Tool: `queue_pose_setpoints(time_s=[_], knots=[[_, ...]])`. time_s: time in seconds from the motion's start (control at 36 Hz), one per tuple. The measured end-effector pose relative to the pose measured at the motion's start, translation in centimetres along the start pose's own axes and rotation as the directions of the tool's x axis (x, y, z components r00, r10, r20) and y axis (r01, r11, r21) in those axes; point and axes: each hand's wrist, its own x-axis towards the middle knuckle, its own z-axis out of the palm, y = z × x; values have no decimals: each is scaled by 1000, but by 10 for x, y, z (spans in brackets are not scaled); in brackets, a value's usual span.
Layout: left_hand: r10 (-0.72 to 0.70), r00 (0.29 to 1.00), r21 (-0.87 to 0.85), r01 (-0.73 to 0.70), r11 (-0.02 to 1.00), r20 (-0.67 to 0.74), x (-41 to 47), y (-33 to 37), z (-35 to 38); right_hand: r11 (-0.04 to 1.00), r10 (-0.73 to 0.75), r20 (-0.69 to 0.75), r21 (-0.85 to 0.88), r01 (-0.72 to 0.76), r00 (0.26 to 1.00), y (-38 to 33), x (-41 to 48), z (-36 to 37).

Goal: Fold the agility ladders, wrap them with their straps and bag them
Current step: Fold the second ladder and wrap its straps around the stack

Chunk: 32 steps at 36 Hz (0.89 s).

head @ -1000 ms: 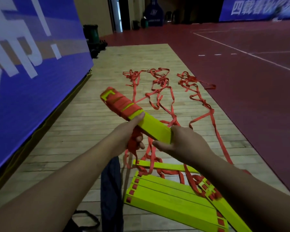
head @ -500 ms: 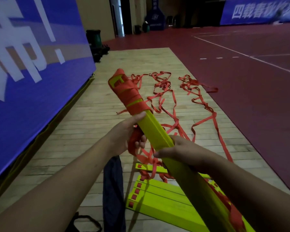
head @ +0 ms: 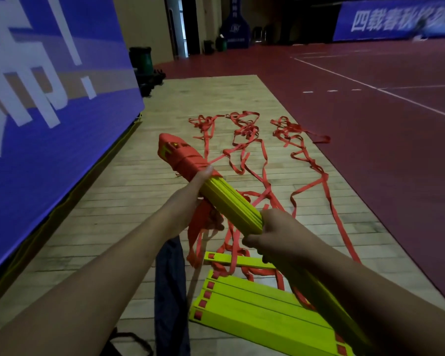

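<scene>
I hold a stacked bundle of yellow ladder rungs (head: 229, 201) slanting up to the left above the floor. Its far end is wound with red strap (head: 183, 155). My left hand (head: 198, 201) grips the bundle just below the wound part, thumb on top, with loose red strap hanging from under it. My right hand (head: 270, 235) grips the bundle lower down. A second set of yellow rungs (head: 254, 312) lies flat on the wooden floor below, with red straps (head: 262, 160) trailing away in loose tangles. A dark blue bag (head: 170, 291) lies left of those rungs.
A tall blue banner wall (head: 49, 111) runs along the left. The wooden strip (head: 118, 201) borders a red court floor (head: 383, 150) on the right. A green bin (head: 140, 60) stands at the far end near a doorway. A dark strap loop (head: 129, 343) lies at the bottom.
The bundle swung from lying across to pointing away and up-left, then rolled so its stacked edges face up. Both hands kept their grip.
</scene>
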Motion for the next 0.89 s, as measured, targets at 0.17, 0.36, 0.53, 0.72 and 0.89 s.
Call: queue_pose_setpoints(time_s=[0.17,0.36,0.53,0.72,0.89], knots=[[-16,1000,98,17,995,-7,-5,-11,16,963,-35,-114,-271,3,993,1,-4,11],[101,980,-260,-143,955,-171,-3,-9,19,994,-103,72,35,100,992,-5,-8,1],[302,953,-415,-278,866,-8,-1,1,10,810,-47,322,566,-152,946,3,-7,-16],[340,938,-362,-294,885,69,-1,6,2,631,-172,483,724,-280,859,3,-2,-3],[128,991,122,-133,983,48,3,3,-11,703,-106,301,697,-143,948,-5,-12,-8]])
